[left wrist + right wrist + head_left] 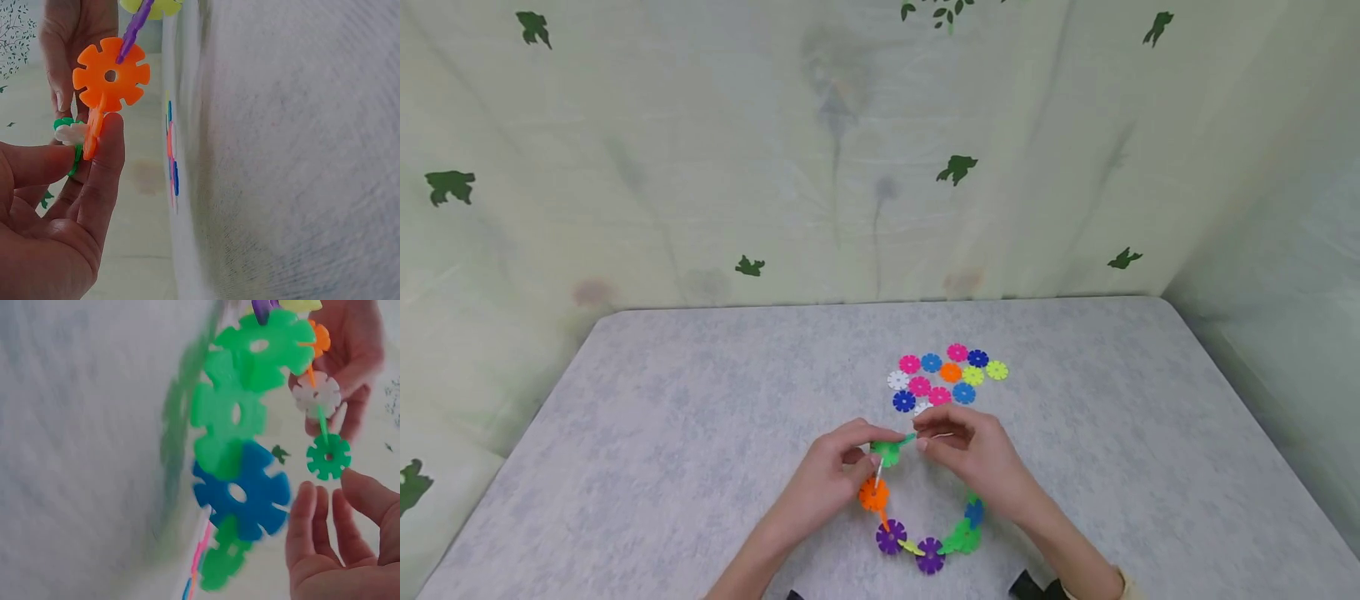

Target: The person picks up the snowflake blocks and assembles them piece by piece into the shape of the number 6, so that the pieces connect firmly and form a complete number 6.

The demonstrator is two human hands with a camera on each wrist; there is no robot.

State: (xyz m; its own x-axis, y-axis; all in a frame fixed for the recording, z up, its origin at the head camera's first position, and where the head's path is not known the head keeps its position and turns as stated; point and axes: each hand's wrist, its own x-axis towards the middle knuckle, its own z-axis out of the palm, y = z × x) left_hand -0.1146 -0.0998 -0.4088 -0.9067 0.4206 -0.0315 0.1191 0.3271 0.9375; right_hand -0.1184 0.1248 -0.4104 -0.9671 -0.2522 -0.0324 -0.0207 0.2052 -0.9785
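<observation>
A curved chain of slotted, flower-shaped plastic discs hangs between the hands, with a purple disc [930,556] at its near side. My left hand [827,475] pinches the chain near one end, around a green disc [887,452] and a white disc [317,394]. Two orange discs [111,75] join on beside its fingertips. A darker green disc [329,456] forms that end; my right hand [973,454] has its loosely bent fingertips at this disc's edge, without visibly closing round it. The other end, with a blue disc [240,490] and green discs [231,415], hangs near the right wrist.
Loose flower discs in pink, blue, orange, yellow and white lie beyond the hands, among them an orange one [951,372]. The grey table [662,433] meets a pale curtain [700,167] with green leaf shapes at the back.
</observation>
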